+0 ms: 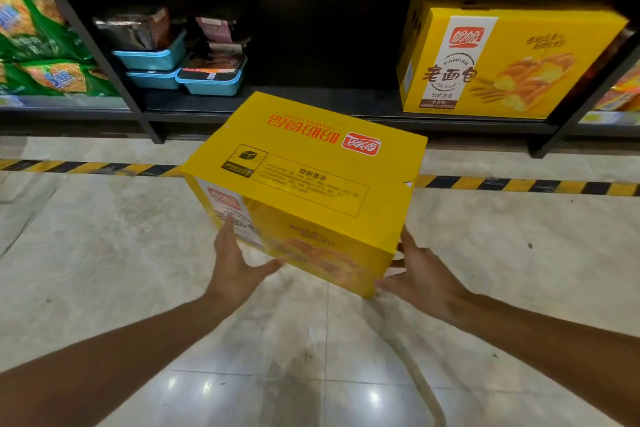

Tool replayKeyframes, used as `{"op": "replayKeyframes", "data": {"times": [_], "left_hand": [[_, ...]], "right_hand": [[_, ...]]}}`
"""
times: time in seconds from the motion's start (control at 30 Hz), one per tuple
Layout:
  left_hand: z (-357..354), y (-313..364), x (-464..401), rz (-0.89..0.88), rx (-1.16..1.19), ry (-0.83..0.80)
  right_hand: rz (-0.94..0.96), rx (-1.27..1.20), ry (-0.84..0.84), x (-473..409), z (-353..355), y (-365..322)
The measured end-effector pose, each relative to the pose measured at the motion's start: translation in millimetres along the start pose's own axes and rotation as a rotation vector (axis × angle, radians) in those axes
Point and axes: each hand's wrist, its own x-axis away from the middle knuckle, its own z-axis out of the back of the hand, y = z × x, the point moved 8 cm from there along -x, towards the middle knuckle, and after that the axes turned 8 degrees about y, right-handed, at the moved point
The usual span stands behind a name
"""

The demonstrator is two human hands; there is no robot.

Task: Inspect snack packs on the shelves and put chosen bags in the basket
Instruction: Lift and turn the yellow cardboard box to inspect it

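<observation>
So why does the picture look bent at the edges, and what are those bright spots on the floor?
Head view: the wide-angle lens bows the striped floor tape; the floor tiles glare with lamp reflections; the shelf recess is dark; the box front is blurred.

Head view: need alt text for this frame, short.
A person holds a yellow bread box between the left hand and right hand above a tiled floor. Behind it, a low dark shelf carries a matching yellow box, blue trays and green snack bags.
</observation>
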Motion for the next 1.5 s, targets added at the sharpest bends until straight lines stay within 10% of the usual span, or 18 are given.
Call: {"op": "replayKeyframes", "data": {"times": [0.13, 0.33, 0.47, 0.6, 0.77, 1.2, 1.5], "left_hand": [[-31, -1, 37, -0.108, -0.005, -0.227], [-35, -2, 63, -0.060, -0.025, -0.152], [-41, 5, 59, -0.046, -0.057, -0.112], [-44, 6, 58, -0.088, -0.112, -0.093], [-44, 3, 57, -0.092, -0.076, -0.098], [20, -10, -21, -0.113, -0.068, -0.489], [-5, -23, -6, 0.037, 0.138, -0.361]], "right_hand": [[0.040, 0.085, -0.195, 26, -43, -7], [0.280, 0.173, -0.395, 43, -60, -10], [0.292, 0.034, 0.001, 9, -5, -3], [-0.116, -0.171, 0.449, -54, 60, 21], [-0.250, -0.248, 0.148, -90, 50, 12], [-0.070, -0.113, 0.409, 12, 22, 9], [-0.161, -0.259, -0.002, -25, -10, 31]]}}
